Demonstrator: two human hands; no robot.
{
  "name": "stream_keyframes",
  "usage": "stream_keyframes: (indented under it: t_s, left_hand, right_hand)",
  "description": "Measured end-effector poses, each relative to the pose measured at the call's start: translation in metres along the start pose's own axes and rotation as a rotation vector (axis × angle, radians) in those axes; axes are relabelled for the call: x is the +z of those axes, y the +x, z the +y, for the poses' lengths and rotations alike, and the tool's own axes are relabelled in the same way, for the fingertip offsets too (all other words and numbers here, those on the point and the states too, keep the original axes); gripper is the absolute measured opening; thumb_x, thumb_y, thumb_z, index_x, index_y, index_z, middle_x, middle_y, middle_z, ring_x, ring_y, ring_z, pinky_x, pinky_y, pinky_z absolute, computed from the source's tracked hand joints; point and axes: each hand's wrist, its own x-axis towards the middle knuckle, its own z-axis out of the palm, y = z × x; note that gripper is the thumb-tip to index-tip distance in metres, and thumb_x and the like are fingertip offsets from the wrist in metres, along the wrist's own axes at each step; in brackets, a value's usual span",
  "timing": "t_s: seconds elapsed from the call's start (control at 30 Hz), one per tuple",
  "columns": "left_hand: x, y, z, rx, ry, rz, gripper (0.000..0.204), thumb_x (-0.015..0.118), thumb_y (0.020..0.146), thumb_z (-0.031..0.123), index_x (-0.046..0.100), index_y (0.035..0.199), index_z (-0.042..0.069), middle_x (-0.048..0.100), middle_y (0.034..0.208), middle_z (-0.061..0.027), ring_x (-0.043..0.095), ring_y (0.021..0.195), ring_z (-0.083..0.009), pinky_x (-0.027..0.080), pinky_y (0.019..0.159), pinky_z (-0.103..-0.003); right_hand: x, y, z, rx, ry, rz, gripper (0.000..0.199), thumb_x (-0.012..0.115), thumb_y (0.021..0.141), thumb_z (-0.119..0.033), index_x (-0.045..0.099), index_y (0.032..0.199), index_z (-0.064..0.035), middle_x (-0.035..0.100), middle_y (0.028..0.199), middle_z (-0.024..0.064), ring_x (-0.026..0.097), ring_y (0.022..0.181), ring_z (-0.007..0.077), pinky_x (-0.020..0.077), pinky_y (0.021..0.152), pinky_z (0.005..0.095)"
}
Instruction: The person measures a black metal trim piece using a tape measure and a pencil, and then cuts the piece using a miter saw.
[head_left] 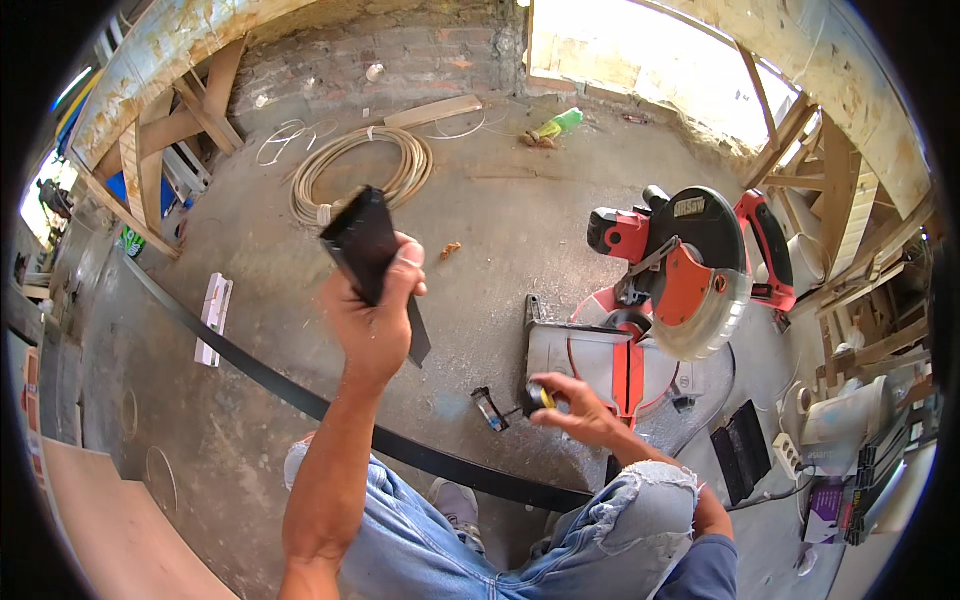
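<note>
My left hand (372,325) is raised over the floor in front of me, its fingers wrapped round a short black profile piece (362,238) that tilts up and leftward. Lower and to the right, my right hand (592,418) grips a small black and yellow tape measure (543,398) by the near left edge of a mitre saw. The red and black mitre saw (690,275) stands on the floor with its head raised. A long black profile (285,388) runs from the far left, past my left forearm, to near my right knee. A small black and bluish object (490,410) lies beside the tape measure.
A beige coil of tubing (418,155), a wooden board (433,111) and a green bottle (558,125) lie towards the brick wall. A white profile piece (213,318) is at left. At right are another black piece (741,452), a power strip (787,455) and cords.
</note>
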Motion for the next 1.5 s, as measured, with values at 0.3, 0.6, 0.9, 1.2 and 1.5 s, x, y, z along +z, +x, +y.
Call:
stream_keyframes:
  t_s: [0.3,0.6,0.9,1.2,1.5]
  left_hand:
    - [0.042,-0.023,-0.026,-0.335,-0.07,-0.254,0.017,0.074,0.092,0.019,0.071,0.092,0.002,0.067,0.078,-0.0012,0.063,0.07,-0.0101,0.049,0.062,-0.024]
    - [0.036,-0.022,-0.02,-0.46,-0.216,-0.149,0.018,0.075,0.091,0.02,0.07,0.091,0.002,0.068,0.077,-0.0026,0.062,0.066,-0.0112,0.049,0.062,-0.027]
    - [0.0,0.016,-0.021,-0.407,-0.399,0.111,0.02,0.076,0.09,0.02,0.066,0.093,0.002,0.064,0.073,-0.0075,0.063,0.061,-0.0192,0.051,0.06,-0.032]
    - [0.012,0.009,-0.031,-0.51,-0.497,0.071,0.069,0.047,0.091,0.072,0.059,0.096,0.004,0.056,0.071,-0.0038,0.059,0.064,-0.0174,0.051,0.061,-0.035]
    - [0.013,0.014,-0.022,-0.525,-0.69,0.027,0.078,0.038,0.085,0.083,0.056,0.09,0.007,0.054,0.076,-0.0048,0.056,0.071,-0.0187,0.05,0.07,-0.037]
  right_hand:
    - [-0.022,0.06,-0.135,-0.53,-0.037,0.226,0.057,0.062,0.084,-0.023,0.047,0.132,0.0041,0.059,0.113,0.0197,0.058,0.103,0.0255,0.0443,0.093,0.036]
    - [-0.007,0.064,-0.147,-0.545,-0.388,0.241,0.068,0.069,0.092,-0.037,0.033,0.138,-0.0028,0.06,0.102,0.0257,0.063,0.088,0.0365,0.0488,0.081,0.0438]
    - [-0.037,-0.033,-0.011,-0.162,-0.547,0.135,0.058,0.065,0.095,-0.02,0.035,0.143,-0.008,0.055,0.121,0.0252,0.056,0.114,0.041,0.0436,0.098,0.0458]
    - [-0.023,-0.064,-0.042,0.01,-0.212,0.167,0.045,0.055,0.097,-0.025,0.046,0.138,-0.0079,0.06,0.112,0.0147,0.056,0.103,0.0245,0.0428,0.094,0.033]
    - [-0.021,-0.044,-0.058,0.035,-0.185,0.01,0.045,0.056,0.098,-0.028,0.048,0.136,-0.0061,0.06,0.123,0.0176,0.058,0.11,0.0288,0.043,0.099,0.0367]
